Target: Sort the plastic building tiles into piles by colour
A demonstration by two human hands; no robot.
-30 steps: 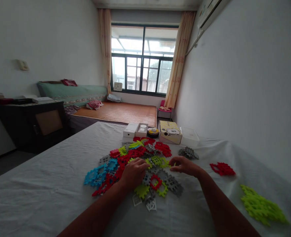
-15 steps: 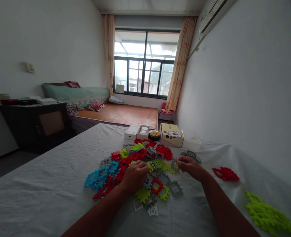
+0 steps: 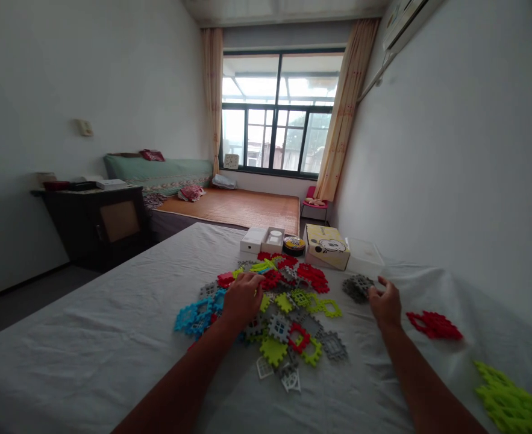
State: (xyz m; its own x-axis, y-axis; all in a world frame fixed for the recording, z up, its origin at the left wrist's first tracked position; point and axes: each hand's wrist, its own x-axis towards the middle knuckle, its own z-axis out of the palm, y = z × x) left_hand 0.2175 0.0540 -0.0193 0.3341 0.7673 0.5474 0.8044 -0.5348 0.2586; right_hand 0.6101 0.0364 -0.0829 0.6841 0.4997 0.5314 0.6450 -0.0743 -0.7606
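A heap of flat plastic interlocking tiles (image 3: 288, 301) in red, blue, lime and grey lies on a white-sheeted table (image 3: 112, 337). My left hand (image 3: 242, 298) rests palm down on the heap's left part, fingers curled over red and blue tiles. My right hand (image 3: 385, 303) hovers just right of a small stack of grey tiles (image 3: 357, 286), fingers loosely apart, with nothing visible in them. A stack of red tiles (image 3: 434, 324) lies to its right and a stack of lime tiles (image 3: 512, 401) sits at the near right.
Small white boxes (image 3: 262, 240), a round tin (image 3: 294, 244), a yellow carton (image 3: 327, 246) and a clear lidded box (image 3: 365, 256) line the table's far edge. A dark cabinet (image 3: 98, 223) stands left; a bed and a window are beyond.
My right hand has moved right, away from the heap to beside the grey stack, and its fingers have spread. My left hand slid a little farther up the heap. The view shifted left.
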